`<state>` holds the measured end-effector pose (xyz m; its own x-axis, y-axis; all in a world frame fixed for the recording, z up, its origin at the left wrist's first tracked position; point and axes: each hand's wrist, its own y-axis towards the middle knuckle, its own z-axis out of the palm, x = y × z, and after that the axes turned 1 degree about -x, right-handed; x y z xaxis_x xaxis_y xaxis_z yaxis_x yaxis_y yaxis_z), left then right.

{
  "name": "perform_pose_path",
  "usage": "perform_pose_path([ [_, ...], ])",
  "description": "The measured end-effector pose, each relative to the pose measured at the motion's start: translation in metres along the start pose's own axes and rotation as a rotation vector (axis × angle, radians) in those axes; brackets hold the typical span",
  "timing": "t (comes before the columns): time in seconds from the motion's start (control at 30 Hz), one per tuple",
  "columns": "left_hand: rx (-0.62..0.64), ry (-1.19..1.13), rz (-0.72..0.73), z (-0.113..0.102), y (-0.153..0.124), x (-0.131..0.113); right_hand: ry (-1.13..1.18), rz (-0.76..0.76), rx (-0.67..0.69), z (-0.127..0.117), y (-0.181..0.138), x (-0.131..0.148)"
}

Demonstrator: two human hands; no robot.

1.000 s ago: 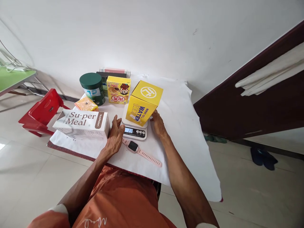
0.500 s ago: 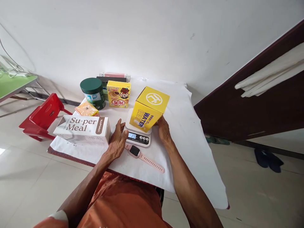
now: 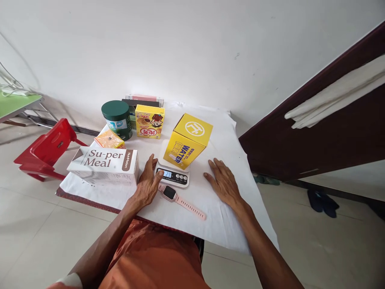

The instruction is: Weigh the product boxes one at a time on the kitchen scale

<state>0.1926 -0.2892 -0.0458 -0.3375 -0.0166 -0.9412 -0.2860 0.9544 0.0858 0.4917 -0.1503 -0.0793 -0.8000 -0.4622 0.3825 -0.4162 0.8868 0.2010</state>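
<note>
A yellow "WATER" box (image 3: 188, 139) stands on a small white digital scale (image 3: 174, 173) whose display is lit. My left hand (image 3: 147, 181) rests on the table at the scale's left edge, fingers loosely open, thumb touching the scale's front corner. Flat on the white cloth to the right of the scale lies my right hand (image 3: 224, 182), fingers spread, holding nothing. A pink smartwatch (image 3: 179, 197) lies just in front of the scale between my hands.
On the white-covered table (image 3: 228, 216) left of the scale lie a "Su-per Meal" carton (image 3: 104, 161), an orange packet (image 3: 109, 139), a green-lidded tin (image 3: 117, 114) and a yellow snack box (image 3: 149, 120). A red chair (image 3: 45, 148) stands left; a dark door (image 3: 315, 132) right.
My right hand has let go of the yellow box and moved down to the right, now flat on the cloth. The box has settled on the scale. My left hand stays put.
</note>
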Motion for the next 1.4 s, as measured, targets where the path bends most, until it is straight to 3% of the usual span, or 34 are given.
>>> perform_pose_path([
  [0.13,-0.041,0.022,0.028,0.000,-0.004,0.002,0.006,0.092,0.003,-0.008,-0.012,-0.014],
  [0.3,-0.042,0.049,0.025,0.000,-0.007,0.002,0.323,0.265,-0.035,-0.042,0.005,0.024],
  [0.4,-0.057,0.059,0.033,0.001,-0.007,0.003,0.614,0.113,-0.085,-0.063,0.030,0.064],
  [0.5,-0.051,0.068,0.039,0.002,-0.006,0.004,0.727,-0.026,-0.136,-0.072,0.055,0.096],
  [0.67,-0.045,0.085,0.045,0.004,-0.007,0.003,0.793,-0.028,-0.114,-0.064,0.074,0.118],
  [0.97,-0.039,0.101,0.033,0.004,-0.007,0.003,0.753,-0.023,0.001,-0.052,0.068,0.115],
  [1.17,-0.028,0.101,0.003,0.005,-0.008,0.007,0.833,-0.033,-0.031,-0.053,0.075,0.111],
  [1.27,-0.033,0.078,-0.032,0.006,-0.009,0.007,0.837,0.004,-0.131,-0.062,0.099,0.095],
  [1.4,-0.046,0.063,-0.064,0.009,-0.008,0.010,0.760,0.103,-0.353,-0.067,0.167,0.055],
])
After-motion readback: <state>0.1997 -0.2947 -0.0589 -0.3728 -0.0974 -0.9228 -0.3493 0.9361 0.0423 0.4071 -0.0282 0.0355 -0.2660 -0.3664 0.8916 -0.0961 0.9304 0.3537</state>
